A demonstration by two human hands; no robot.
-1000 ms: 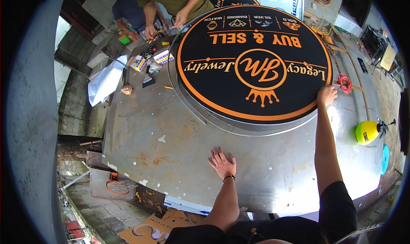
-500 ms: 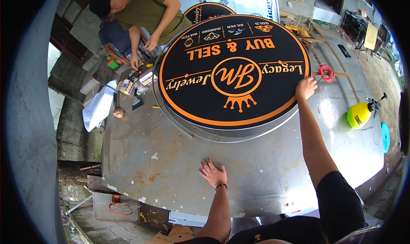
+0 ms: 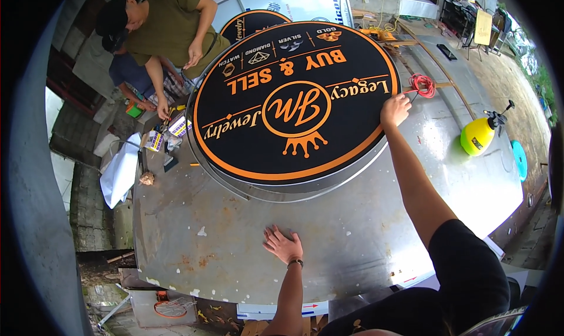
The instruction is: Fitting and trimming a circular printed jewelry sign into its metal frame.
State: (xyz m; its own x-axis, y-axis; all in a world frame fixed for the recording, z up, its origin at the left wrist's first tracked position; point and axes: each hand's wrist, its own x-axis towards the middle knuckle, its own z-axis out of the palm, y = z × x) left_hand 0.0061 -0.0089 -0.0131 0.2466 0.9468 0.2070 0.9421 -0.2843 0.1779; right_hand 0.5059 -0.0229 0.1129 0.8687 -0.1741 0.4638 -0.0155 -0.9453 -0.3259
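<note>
A large round black sign (image 3: pixel 247 154) with orange lettering and an orange border ring lies on a metal-topped table (image 3: pixel 235 224); from my side its lettering is upside down. At its right edge, my right hand (image 3: pixel 396 110) is closed over the rim, fingers partly curled. Just beyond that hand is a bundle of red wire (image 3: pixel 422 86), with one strand running toward the sign's edge. My left hand (image 3: pixel 283 245) rests flat on the metal with fingers spread, apart from the sign and holding nothing.
Across the table at left, a person (image 3: pixel 170 27) in an olive shirt bends over tools and small boxes (image 3: pixel 176 126), beside a second person (image 3: pixel 132 74). A yellow spray bottle (image 3: pixel 477 136) stands at right. Behind is another round sign (image 3: pixel 249 24); a phone (image 3: pixel 446 51) lies at back right.
The whole view has shifted, so the sign and both hands appear farther left. My hands keep their places on the rim and the table.
</note>
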